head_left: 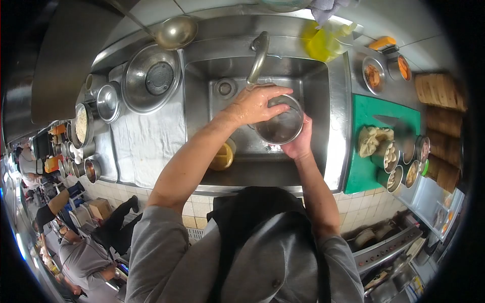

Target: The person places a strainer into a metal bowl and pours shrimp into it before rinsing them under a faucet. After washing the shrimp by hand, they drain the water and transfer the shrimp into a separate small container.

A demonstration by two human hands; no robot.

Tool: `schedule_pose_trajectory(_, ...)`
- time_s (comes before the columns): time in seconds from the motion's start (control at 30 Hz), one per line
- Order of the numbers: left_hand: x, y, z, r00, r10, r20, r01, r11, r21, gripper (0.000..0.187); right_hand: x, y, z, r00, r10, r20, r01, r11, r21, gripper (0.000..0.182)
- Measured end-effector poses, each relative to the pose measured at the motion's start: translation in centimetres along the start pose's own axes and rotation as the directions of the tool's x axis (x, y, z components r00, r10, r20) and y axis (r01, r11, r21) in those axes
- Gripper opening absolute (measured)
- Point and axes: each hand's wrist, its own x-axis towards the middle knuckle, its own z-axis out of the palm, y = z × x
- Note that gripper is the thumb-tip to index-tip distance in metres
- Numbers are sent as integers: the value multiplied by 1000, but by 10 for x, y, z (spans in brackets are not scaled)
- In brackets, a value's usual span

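Note:
I stand at a steel sink [323, 91] and hold a small round steel bowl [281, 126] over the basin, under the curved tap [258, 56]. My left hand [255, 104] is wet and lies over the bowl's upper left rim with fingers spread on it. My right hand [299, 141] cups the bowl from below and the right side. The bowl's inside looks bare and shiny.
A large steel bowl [150, 78] and a lid [108, 102] lie on a white cloth [146, 141] left of the sink. A ladle [175, 32] hangs above. A green cutting board [374, 106] with dough and small tins is at the right. Other people work at far left.

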Motion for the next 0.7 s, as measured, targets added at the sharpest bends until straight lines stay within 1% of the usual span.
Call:
schedule_pose_trajectory(0.1, -2, 1, -3, 994, 105, 17, -107, 988, 114, 35, 6, 11, 5, 998, 40, -39, -41, 999, -29, 63)
schedule_pose_trajectory(0.2, -4, -7, -4, 982, 186, 34, -189, 977, 100, 34, 12, 16, 6, 999, 49, 15, -49, 999, -3, 64)
schedule_pose_trajectory(0.23, -4, -9, -5, 980, 194, 50, -198, 975, 104, 33, 12, 16, 8, 998, 45, 31, -45, 999, 4, 65)
schedule_pose_trajectory(0.33, -6, -13, -8, 970, 225, 94, -235, 964, 124, 29, 8, 16, 9, 992, 126, 20, -126, 992, -2, 64)
schedule_pose_trajectory(0.5, -9, -13, -9, 947, 299, 118, -319, 923, 215, 26, 10, 22, 0, 993, 117, 7, -117, 993, -8, 63)
schedule_pose_trajectory(0.6, -7, -11, -11, 958, 207, 200, -248, 946, 209, 29, 9, 19, 2, 995, 102, -16, -102, 994, -27, 64)
schedule_pose_trajectory(0.63, -7, -15, -8, 965, 220, 143, -246, 947, 208, 31, 9, 18, 3, 995, 92, -23, -93, 995, -33, 64)
schedule_pose_trajectory(0.7, -7, -26, 3, 970, 243, 27, -243, 948, 205, 36, 6, 9, 4, 993, 56, -108, -69, 990, -125, 65)
